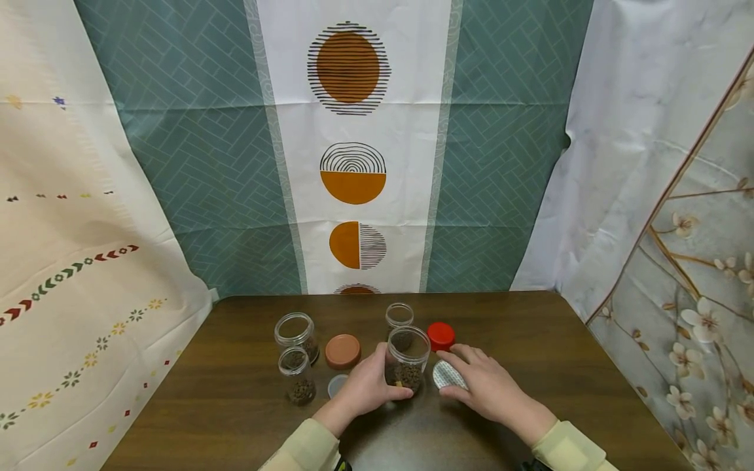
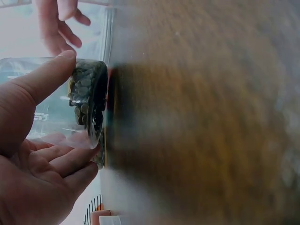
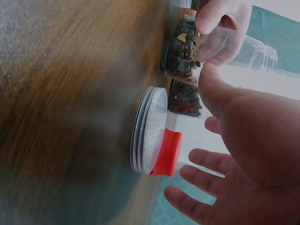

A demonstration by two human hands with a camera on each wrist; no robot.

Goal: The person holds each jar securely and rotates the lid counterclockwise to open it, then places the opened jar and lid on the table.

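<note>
My left hand (image 1: 366,387) grips a clear plastic jar (image 1: 409,366), its thumb on the near side and its fingers round the far side. Small dark brown pellets with a few yellowish bits fill the jar's lower part, and its top is uncovered. To the right, my right hand (image 1: 487,387) hovers beside a whitish round lid (image 1: 449,375). In the right wrist view its fingers (image 3: 201,180) are spread and apart from the lid, which lies on the table. A red lid (image 1: 440,335) lies just behind the whitish one.
Behind the held jar stands a smaller uncovered jar (image 1: 400,316) of pellets. Two more uncovered jars, a wider one (image 1: 296,335) and a narrower one (image 1: 299,386), stand at the left. A terracotta lid (image 1: 343,351) and a small pale lid (image 1: 336,384) lie between them and my left hand.
</note>
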